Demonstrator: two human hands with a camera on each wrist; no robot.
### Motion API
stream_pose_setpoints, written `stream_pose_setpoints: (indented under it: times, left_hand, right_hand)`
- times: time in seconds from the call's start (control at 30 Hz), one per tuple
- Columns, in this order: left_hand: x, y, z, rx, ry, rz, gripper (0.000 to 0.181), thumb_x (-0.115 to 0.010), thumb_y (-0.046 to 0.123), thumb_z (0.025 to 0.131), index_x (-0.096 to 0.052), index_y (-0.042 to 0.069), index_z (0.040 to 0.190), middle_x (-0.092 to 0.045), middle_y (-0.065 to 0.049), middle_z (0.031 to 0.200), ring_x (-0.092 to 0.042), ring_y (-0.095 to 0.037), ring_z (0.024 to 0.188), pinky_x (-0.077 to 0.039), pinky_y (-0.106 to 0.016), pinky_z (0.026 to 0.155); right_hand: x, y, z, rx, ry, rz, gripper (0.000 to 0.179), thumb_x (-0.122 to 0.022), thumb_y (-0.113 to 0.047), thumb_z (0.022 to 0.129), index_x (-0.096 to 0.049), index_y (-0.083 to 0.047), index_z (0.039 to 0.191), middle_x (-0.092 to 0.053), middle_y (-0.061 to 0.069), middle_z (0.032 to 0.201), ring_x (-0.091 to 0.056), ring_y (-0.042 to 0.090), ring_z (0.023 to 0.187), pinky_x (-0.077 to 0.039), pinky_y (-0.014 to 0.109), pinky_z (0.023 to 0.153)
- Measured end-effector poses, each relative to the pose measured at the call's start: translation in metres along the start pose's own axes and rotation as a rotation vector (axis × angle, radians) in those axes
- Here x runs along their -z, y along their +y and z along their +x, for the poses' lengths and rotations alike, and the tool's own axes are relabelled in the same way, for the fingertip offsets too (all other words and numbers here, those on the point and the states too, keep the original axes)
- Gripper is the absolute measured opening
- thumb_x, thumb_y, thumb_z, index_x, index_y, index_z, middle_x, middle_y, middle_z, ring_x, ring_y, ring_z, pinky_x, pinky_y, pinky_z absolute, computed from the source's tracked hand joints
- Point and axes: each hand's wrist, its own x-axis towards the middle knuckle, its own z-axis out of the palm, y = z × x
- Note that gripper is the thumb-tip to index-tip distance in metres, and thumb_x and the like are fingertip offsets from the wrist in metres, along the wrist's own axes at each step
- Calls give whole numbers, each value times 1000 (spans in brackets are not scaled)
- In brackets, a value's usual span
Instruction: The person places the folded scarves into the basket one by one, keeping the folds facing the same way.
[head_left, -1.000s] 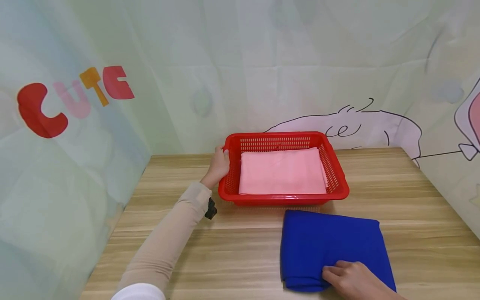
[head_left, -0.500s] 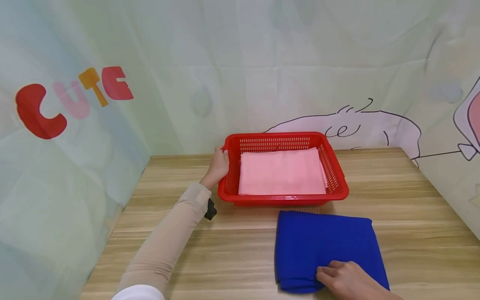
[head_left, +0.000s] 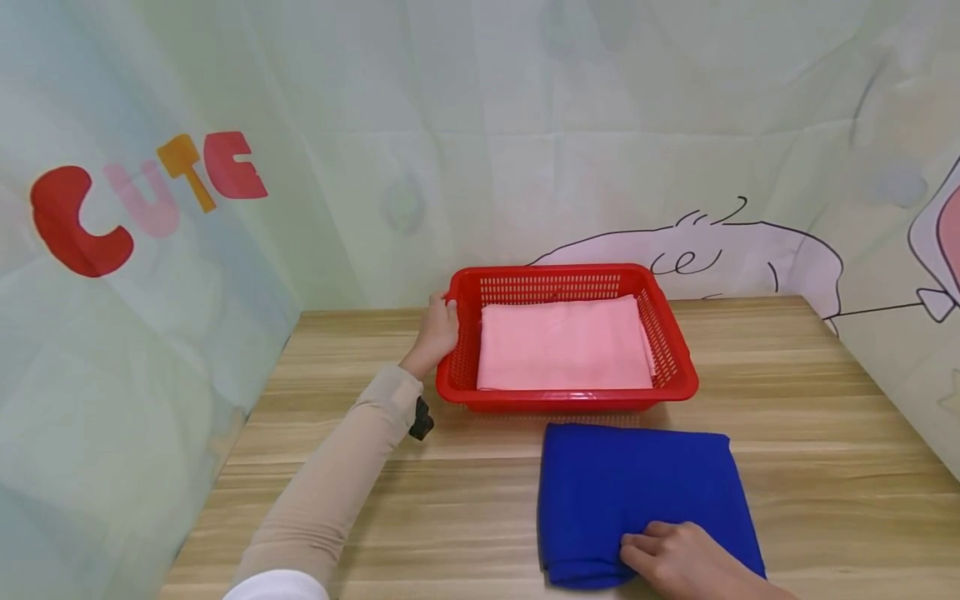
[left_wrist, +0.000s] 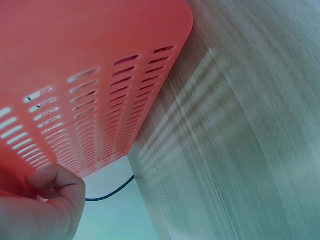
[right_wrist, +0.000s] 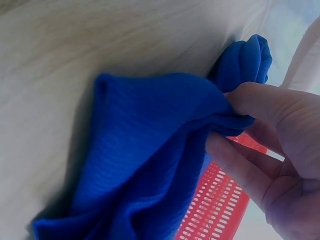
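A folded blue cloth [head_left: 645,483] lies on the table in front of the basket. My right hand [head_left: 675,558] pinches its near edge between thumb and fingers; in the right wrist view the cloth [right_wrist: 145,125] bunches up at the fingertips. Farther back stands a red perforated plastic basket [head_left: 562,395] with a folded pink cloth [head_left: 566,346] lying flat inside. My left hand [head_left: 437,333] grips the basket's left rim. From the left wrist view, the curled fingers of that hand [left_wrist: 55,200] show under the rim, beside the slotted wall [left_wrist: 95,110].
The wood-grain table [head_left: 825,467] runs back to a printed fabric backdrop [head_left: 480,150] right behind the basket. Another fabric side [head_left: 135,375] borders the table on the left. A thin dark cord [left_wrist: 112,194] shows beyond the basket in the left wrist view.
My right hand has slid the blue cloth a little to the left along the table, still pinching it. The left hand, basket and pink cloth have stayed in place.
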Motion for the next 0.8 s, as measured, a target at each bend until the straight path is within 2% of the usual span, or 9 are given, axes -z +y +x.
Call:
stream_pose_setpoints:
  times: [0.23,0.8]
  left_hand:
    - [0,-1,1,-3,5,8,49,-29,23,111,-20,-4,151,-51,-28,127,-63,-37,105,-59,-47,82]
    - [-1,-4,2,-20,14,13,47,-30,20,111,-21,-5,150,-52,-29,123,-64,-38,102,-59,-46,80]
  right_hand:
    - [0,-1,5,13,-8,15,42,-58,-50,98,-71,-11,102,-73,-3,94,-58,-1,70,-48,8,60]
    - [-5,-3,18,114,70,-41,29,-64,-41,97,-68,-13,94,-73,-4,90,-54,-2,68,-43,6,57]
